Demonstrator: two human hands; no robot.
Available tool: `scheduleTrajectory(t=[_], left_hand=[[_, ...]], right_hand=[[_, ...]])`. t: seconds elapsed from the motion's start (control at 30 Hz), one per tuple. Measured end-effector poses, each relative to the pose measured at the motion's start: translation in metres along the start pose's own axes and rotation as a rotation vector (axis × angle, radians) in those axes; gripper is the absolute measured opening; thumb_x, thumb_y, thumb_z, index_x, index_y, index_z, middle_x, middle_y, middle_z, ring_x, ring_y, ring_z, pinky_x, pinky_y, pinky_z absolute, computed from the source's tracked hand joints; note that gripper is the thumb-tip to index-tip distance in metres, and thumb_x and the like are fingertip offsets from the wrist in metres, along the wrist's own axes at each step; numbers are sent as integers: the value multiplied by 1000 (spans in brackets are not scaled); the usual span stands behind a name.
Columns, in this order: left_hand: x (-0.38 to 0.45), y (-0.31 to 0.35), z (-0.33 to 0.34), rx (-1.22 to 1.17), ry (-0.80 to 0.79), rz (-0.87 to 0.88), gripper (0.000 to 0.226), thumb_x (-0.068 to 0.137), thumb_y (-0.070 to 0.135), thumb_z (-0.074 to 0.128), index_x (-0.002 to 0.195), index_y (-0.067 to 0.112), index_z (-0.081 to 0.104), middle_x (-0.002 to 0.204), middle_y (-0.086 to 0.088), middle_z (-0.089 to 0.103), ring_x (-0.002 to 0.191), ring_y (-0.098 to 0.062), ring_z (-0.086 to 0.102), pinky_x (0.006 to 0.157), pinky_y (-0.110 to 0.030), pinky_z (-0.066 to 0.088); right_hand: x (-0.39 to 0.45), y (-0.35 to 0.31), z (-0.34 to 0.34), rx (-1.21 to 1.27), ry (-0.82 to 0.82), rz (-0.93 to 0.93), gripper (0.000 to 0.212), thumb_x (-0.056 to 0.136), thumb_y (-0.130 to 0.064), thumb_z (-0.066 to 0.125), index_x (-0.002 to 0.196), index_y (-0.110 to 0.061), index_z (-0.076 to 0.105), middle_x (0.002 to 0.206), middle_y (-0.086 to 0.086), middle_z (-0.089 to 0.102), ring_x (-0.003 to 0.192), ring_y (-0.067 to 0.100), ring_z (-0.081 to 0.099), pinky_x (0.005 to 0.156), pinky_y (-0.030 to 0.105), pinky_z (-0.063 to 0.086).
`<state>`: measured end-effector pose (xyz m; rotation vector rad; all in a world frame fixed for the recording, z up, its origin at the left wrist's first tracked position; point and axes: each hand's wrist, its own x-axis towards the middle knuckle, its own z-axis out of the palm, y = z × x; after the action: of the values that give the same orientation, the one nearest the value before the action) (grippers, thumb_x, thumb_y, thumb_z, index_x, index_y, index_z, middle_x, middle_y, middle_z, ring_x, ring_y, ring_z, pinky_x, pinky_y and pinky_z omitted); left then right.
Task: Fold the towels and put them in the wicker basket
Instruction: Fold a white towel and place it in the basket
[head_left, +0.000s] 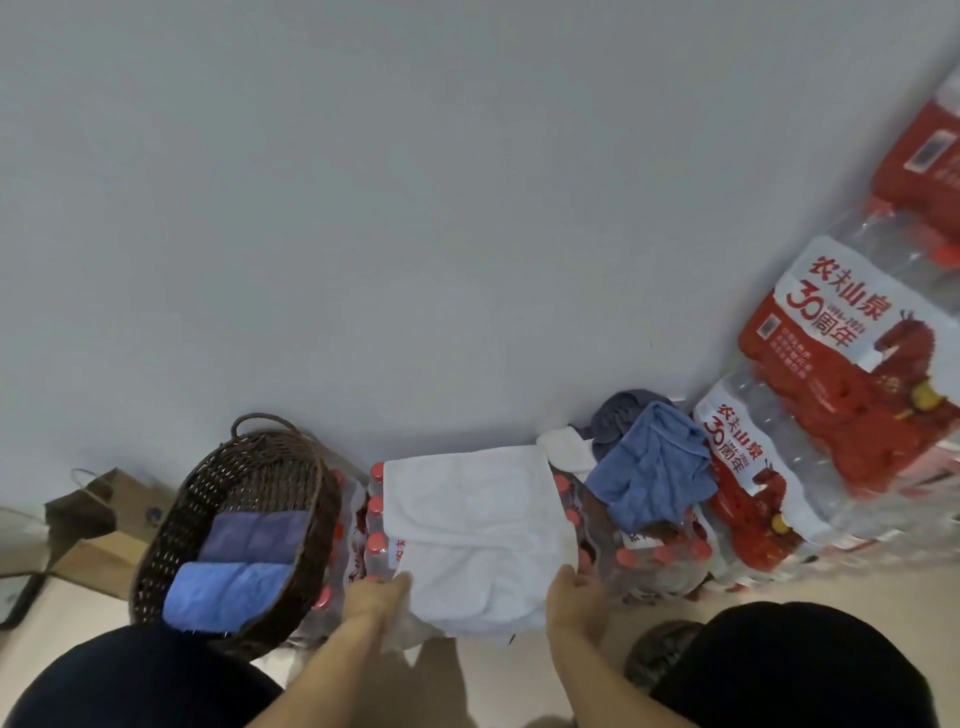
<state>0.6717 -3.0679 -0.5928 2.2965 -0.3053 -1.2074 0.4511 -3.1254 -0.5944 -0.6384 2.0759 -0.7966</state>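
A white towel (478, 535) lies spread over packs of water bottles in the middle of the view, its near part doubled over. My left hand (376, 597) grips the towel's near left edge. Its near right edge is gripped by my right hand (571, 597). To the left stands a dark wicker basket (202, 499) holding two folded blue towels (234, 587). A pile of unfolded towels (649, 467), blue, grey and white, sits to the right on the bottle packs.
Shrink-wrapped packs of red-capped water bottles (831, 364) are stacked along the wall at right and under the towels. A brown paper bag (98, 514) lies left of the basket. My dark-clad knees fill the bottom corners.
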Motion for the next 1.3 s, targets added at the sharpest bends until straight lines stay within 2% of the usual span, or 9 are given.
scheduleTrajectory(t=[0.27,0.47,0.57,0.63,0.83,0.97,1.07,1.2,1.3], left_hand=[[-17,4,-14,59,32,-90,47,93,29,52,128,-3,55,126,-24,58,115,-39,55,100,-46,47],[-29,24,-38,-195,133,198,29,89,29,68,87,1,69,84,-16,67,82,-32,63,82,-41,53],[-36,42,-39,-375,96,360,14,87,20,71,98,15,65,89,-5,66,82,-18,60,73,-33,51],[-36,46,-37,-387,56,441,35,85,12,72,115,22,58,100,0,67,93,-16,61,76,-27,47],[-23,9,-15,32,39,288,60,82,8,71,137,6,46,128,-15,59,115,-32,56,98,-41,45],[-17,-15,-9,127,77,141,60,77,13,72,132,2,49,124,-21,56,110,-38,57,95,-43,50],[-8,-17,-10,99,109,40,64,77,16,76,131,-2,48,127,-25,54,114,-41,55,98,-46,49],[5,-17,-11,71,118,8,50,80,21,77,119,-5,59,119,-24,62,113,-38,58,99,-41,46],[11,-20,-13,119,145,-20,35,83,25,74,107,0,66,113,-22,67,108,-37,60,97,-41,48]], right_hand=[[-4,-4,-15,34,81,-5,16,89,-9,60,101,2,60,99,25,68,88,42,63,74,41,50],[-9,-43,-12,168,-61,-73,25,81,-8,69,103,-2,60,99,13,68,85,30,63,77,36,50],[-12,-66,-14,328,-242,-175,39,83,0,70,116,-11,53,102,1,62,88,15,63,86,34,51],[-12,-74,-13,393,-366,-253,50,82,7,68,126,-10,50,111,-1,62,100,17,64,90,31,50],[-10,-41,-9,-262,-266,-226,54,81,-18,72,131,-10,54,133,12,53,118,31,56,95,33,45],[-9,-14,-9,-377,-455,-96,5,83,-8,64,81,-12,61,96,10,60,88,25,60,76,28,47],[-15,-4,-7,-372,-700,37,28,86,2,55,65,-15,50,72,6,51,60,19,50,57,27,40],[-11,-11,-2,-335,-673,76,23,88,-10,58,67,-19,56,70,0,63,58,15,61,53,25,53],[-10,-11,6,-263,-762,39,41,98,0,40,61,-17,39,44,-4,43,33,11,40,31,15,28]])
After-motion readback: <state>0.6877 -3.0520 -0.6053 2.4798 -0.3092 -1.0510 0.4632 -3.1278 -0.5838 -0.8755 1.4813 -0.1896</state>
